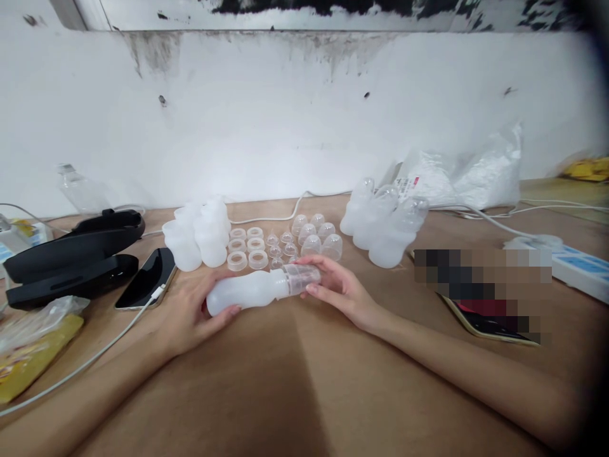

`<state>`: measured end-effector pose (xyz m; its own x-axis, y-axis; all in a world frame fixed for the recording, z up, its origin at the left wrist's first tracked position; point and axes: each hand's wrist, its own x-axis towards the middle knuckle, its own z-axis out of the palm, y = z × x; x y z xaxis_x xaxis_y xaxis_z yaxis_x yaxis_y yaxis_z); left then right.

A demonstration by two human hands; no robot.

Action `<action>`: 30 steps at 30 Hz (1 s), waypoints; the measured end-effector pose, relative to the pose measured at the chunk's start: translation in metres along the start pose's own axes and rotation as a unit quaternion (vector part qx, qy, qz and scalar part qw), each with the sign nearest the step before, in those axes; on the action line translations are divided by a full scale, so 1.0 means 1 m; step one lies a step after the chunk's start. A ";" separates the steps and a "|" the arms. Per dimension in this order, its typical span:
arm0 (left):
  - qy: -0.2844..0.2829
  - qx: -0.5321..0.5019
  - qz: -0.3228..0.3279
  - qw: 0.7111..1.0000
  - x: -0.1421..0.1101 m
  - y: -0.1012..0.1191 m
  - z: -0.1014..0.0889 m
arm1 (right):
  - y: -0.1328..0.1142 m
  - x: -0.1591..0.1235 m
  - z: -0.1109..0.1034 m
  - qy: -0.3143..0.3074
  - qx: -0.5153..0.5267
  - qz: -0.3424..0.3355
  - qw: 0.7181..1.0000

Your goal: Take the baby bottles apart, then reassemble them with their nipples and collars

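Note:
A frosted baby bottle (245,292) lies sideways between my hands, its capped end pointing right. My left hand (197,311) wraps around its base. The fingers of my right hand (335,289) close on the clear cap (303,279) over the bottle's neck. Behind the bottle, rows of collar rings (258,259), clear nipples (275,251) and dome caps (332,246) are laid out on the table. Several open bottle bodies (209,235) stand at the back left. Bottles with clear caps (392,235) stand at the back right.
On the left are a black case (76,254), a phone (147,279) with a white cable and a yellow packet (38,349). At right are another phone (490,324), partly pixelated, a power strip (580,266) and a plastic bag (490,171). A white wall (266,114) rises behind the table.

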<state>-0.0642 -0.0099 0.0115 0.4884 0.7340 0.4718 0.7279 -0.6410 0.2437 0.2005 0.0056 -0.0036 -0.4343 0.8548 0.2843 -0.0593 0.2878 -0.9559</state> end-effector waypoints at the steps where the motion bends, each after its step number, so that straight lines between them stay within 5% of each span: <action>1: 0.002 0.000 -0.004 1.000 0.000 0.000 0.000 | 0.000 0.000 0.000 0.000 0.004 0.000 1.000; 18: -0.002 0.005 0.005 1.000 -0.001 0.000 -0.001 | -0.004 -0.001 0.002 -0.010 -0.001 0.029 1.000; 30: -0.054 -0.023 0.019 0.998 0.003 0.005 -0.009 | -0.005 0.000 0.002 0.004 -0.055 0.057 0.997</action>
<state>-0.0639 -0.0128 0.0220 0.5668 0.7268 0.3879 0.6858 -0.6771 0.2668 0.1988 0.0030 0.0006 -0.4257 0.8876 0.1758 0.0897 0.2348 -0.9679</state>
